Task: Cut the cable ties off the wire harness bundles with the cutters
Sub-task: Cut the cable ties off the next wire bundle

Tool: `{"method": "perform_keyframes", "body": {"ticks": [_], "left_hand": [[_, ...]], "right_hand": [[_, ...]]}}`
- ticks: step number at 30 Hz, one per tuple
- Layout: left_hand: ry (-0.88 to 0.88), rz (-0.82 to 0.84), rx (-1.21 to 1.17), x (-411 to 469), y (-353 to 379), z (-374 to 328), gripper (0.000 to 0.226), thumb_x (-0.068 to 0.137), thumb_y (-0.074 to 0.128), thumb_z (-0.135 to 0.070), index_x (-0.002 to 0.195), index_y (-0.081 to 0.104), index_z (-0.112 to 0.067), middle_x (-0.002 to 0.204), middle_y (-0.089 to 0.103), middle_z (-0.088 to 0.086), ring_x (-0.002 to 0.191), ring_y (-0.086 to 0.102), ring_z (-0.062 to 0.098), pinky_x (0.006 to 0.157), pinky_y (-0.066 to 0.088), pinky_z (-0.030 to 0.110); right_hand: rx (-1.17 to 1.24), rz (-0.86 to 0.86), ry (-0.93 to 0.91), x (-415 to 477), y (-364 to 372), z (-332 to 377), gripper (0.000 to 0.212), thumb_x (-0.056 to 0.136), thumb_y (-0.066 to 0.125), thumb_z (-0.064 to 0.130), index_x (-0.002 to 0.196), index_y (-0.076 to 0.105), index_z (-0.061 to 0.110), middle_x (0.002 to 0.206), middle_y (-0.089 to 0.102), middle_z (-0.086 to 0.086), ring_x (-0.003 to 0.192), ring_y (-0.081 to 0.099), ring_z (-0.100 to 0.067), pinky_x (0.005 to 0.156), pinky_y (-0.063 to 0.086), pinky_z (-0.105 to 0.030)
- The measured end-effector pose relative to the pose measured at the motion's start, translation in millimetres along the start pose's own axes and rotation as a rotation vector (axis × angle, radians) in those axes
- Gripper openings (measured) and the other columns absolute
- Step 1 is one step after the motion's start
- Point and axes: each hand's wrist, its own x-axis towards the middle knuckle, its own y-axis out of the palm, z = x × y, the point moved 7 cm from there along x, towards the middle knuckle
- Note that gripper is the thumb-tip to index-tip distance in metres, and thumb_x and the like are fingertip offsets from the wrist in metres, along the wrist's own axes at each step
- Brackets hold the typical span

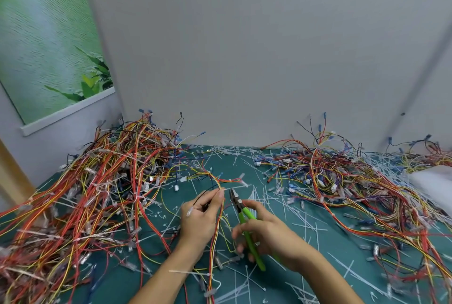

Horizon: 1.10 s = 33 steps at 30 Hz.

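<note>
Pinching a thin red-and-yellow harness (216, 235) between thumb and fingertips, your left hand (199, 220) lifts it just off the desk (330, 242) at near centre. Your right hand (266, 232) is wrapped round the green handles of the cutters (243, 216). Their nose points far and slightly left, just beside your left fingertips. Whether the jaws stand apart or together is too small to tell, and no tie shows plainly between them. The harness runs from a loop at the far side, through your grip, and down to the near edge.

White ties (261, 196), clipped and loose, litter the desk around both hands and thicken toward the near right, so a good share of the cutting looks done. One lies across your left forearm.

The left pile (97, 193) is the taller one, heaped against the wall (244, 58), and white ties can be seen wrapped round several of its strands. That reads as the stock waiting for you. The right pile (354, 181) lies flatter and looser, mixed with cut ties, and is probably the finished heap, though a few bound spots may hide in it.

By this view you are mid-job: one harness in hand, a large tangle on the left yet to clear.
</note>
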Motion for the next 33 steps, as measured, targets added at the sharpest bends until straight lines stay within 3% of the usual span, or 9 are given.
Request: {"method": "perform_keyframes", "body": {"ticks": [4, 10, 16, 21, 25, 29, 33], "left_hand": [[0.010, 0.062, 0.003, -4, 7, -4, 0.017, 0.084, 0.068, -0.035, 0.084, 0.079, -0.047, 0.089, 0.078, -0.008, 0.084, 0.068, 0.005, 0.079, 0.054, 0.017], [-0.001, 0.111, -0.024, -4, 11, -7, 0.018, 0.086, 0.066, -0.031, 0.085, 0.081, -0.041, 0.095, 0.077, -0.002, 0.090, 0.067, 0.008, 0.081, 0.052, 0.018], [0.039, 0.127, -0.027, -5, 10, -14, 0.020, 0.090, 0.065, -0.025, 0.085, 0.082, -0.036, 0.094, 0.067, 0.025, 0.086, 0.062, 0.011, 0.080, 0.051, 0.026], [0.041, 0.100, -0.030, -5, 9, -14, 0.019, 0.089, 0.065, -0.028, 0.085, 0.081, -0.038, 0.085, 0.068, 0.009, 0.081, 0.062, 0.004, 0.074, 0.051, 0.014], [0.044, 0.103, -0.012, -6, 9, -14, 0.020, 0.091, 0.065, -0.027, 0.083, 0.081, -0.036, 0.084, 0.066, 0.010, 0.080, 0.060, 0.006, 0.073, 0.050, 0.015], [0.100, 0.110, 0.029, -9, 11, -17, 0.019, 0.093, 0.065, -0.019, 0.086, 0.080, -0.028, 0.076, 0.067, -0.005, 0.075, 0.061, 0.000, 0.069, 0.048, 0.013], [0.149, 0.103, 0.089, -10, 13, -20, 0.030, 0.096, 0.064, -0.011, 0.081, 0.078, -0.032, 0.078, 0.066, 0.005, 0.074, 0.060, 0.000, 0.068, 0.047, 0.014]], "right_hand": [[0.014, 0.008, 0.025, 2, -1, -6, 0.061, 0.094, 0.055, 0.008, 0.146, 0.029, 0.026, 0.097, 0.074, -0.014, 0.073, 0.065, -0.031, 0.059, 0.049, -0.035], [0.017, 0.041, 0.037, 0, 3, -3, 0.079, 0.077, 0.060, 0.019, 0.148, 0.027, 0.026, 0.096, 0.073, -0.016, 0.070, 0.063, -0.032, 0.059, 0.048, -0.035], [0.001, 0.025, -0.003, 1, 6, -1, 0.079, 0.079, 0.061, 0.020, 0.149, 0.025, 0.029, 0.096, 0.073, -0.017, 0.070, 0.062, -0.032, 0.056, 0.047, -0.036], [0.019, 0.003, -0.013, 1, 2, -2, 0.077, 0.083, 0.059, 0.022, 0.150, 0.023, 0.032, 0.095, 0.075, -0.013, 0.069, 0.064, -0.030, 0.055, 0.051, -0.035], [0.019, 0.013, -0.005, 2, 3, -2, 0.078, 0.082, 0.059, 0.023, 0.149, 0.022, 0.033, 0.096, 0.075, -0.012, 0.070, 0.065, -0.030, 0.055, 0.054, -0.036], [0.025, -0.002, -0.003, 3, 4, -4, 0.076, 0.085, 0.058, 0.021, 0.150, 0.020, 0.032, 0.097, 0.075, -0.014, 0.068, 0.064, -0.031, 0.054, 0.054, -0.036], [-0.060, -0.040, -0.045, 3, 0, -2, 0.066, 0.100, 0.047, 0.007, 0.152, 0.014, 0.031, 0.096, 0.076, -0.014, 0.060, 0.060, -0.028, 0.050, 0.048, -0.031]]}}
